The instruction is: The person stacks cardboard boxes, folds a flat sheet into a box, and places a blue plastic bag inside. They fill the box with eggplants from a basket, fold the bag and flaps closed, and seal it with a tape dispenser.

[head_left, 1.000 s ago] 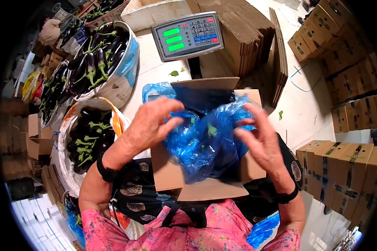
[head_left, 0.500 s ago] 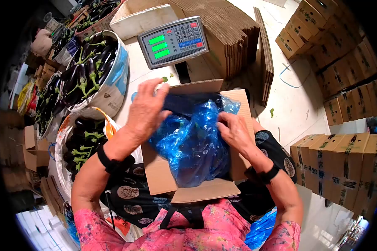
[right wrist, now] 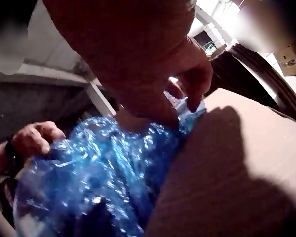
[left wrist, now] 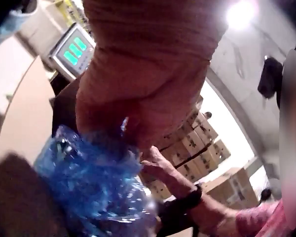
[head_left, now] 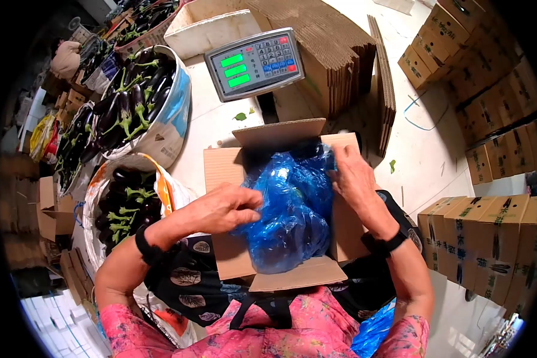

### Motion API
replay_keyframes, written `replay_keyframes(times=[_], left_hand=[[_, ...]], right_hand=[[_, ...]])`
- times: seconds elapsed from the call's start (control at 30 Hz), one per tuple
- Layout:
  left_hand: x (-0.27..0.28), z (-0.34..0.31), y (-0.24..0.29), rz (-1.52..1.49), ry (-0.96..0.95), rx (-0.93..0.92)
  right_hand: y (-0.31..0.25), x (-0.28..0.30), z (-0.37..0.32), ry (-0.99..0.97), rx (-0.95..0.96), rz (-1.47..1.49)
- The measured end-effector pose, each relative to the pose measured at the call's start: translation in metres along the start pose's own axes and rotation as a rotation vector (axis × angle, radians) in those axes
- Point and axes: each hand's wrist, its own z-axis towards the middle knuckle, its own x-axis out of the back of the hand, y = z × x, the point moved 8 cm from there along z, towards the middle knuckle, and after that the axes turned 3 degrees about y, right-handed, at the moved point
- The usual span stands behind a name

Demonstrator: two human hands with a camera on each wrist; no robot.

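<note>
A blue plastic bag (head_left: 289, 215) bulges out of an open cardboard box (head_left: 298, 275) between the person's knees. At the bag's left side, the left hand (head_left: 224, 207) pinches the plastic with curled fingers. The right hand (head_left: 353, 176) grips the bag's far right edge, beside the box's right flap (head_left: 347, 230). In the right wrist view, the right hand's fingers (right wrist: 192, 84) close on crinkled plastic next to the flap. From the left wrist, the bag (left wrist: 98, 182) lies right under the hand. What the bag contains is hidden by the plastic.
An electronic scale display (head_left: 253, 64) stands beyond the box. Flattened cartons (head_left: 340, 59) are stacked behind it. Eggplants fill a large bag (head_left: 173, 128) and a nearer white sack (head_left: 92, 230) on the left. Packed boxes (head_left: 480, 244) line the right side.
The left hand has come down from the box's far left corner to the bag's near left side. The right hand has moved outward to the right edge, and the bag lies more gathered inward.
</note>
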Motion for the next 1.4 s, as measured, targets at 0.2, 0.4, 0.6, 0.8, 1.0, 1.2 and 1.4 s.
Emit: replay_keyframes(times=[0.2,0.4,0.6,0.8,1.0,1.2,1.4], left_hand=[[-0.004,0.019,-0.017,-0.174,0.251,-0.010],[-0.011,0.035,-0.026,-0.236,0.508,-0.063],[-0.015,0.061,-0.038,-0.167,0.300,-0.198],[-0.007,0.044,-0.082,-0.635,0.377,0.247],[-0.013,0.030,-0.083,-0.564,0.468,0.213],[0.007,-0.004,-0.087,0.157,0.416,0.154],[-0.049,-0.001,-0.040,0.372,0.274,-0.043]], right_hand=[[-0.022,-0.042,0.025,-0.022,0.060,0.460],[-0.077,-0.040,0.014,-0.491,-0.075,1.220],[-0.091,-0.036,0.000,-0.472,-0.069,1.172],[-0.100,0.001,-0.051,-0.321,0.224,0.293],[-0.118,-0.084,-0.066,-0.475,0.211,0.114],[-0.050,-0.074,-0.047,-0.559,-0.056,0.599],[-0.022,-0.082,-0.055,-0.649,-0.476,0.749]])
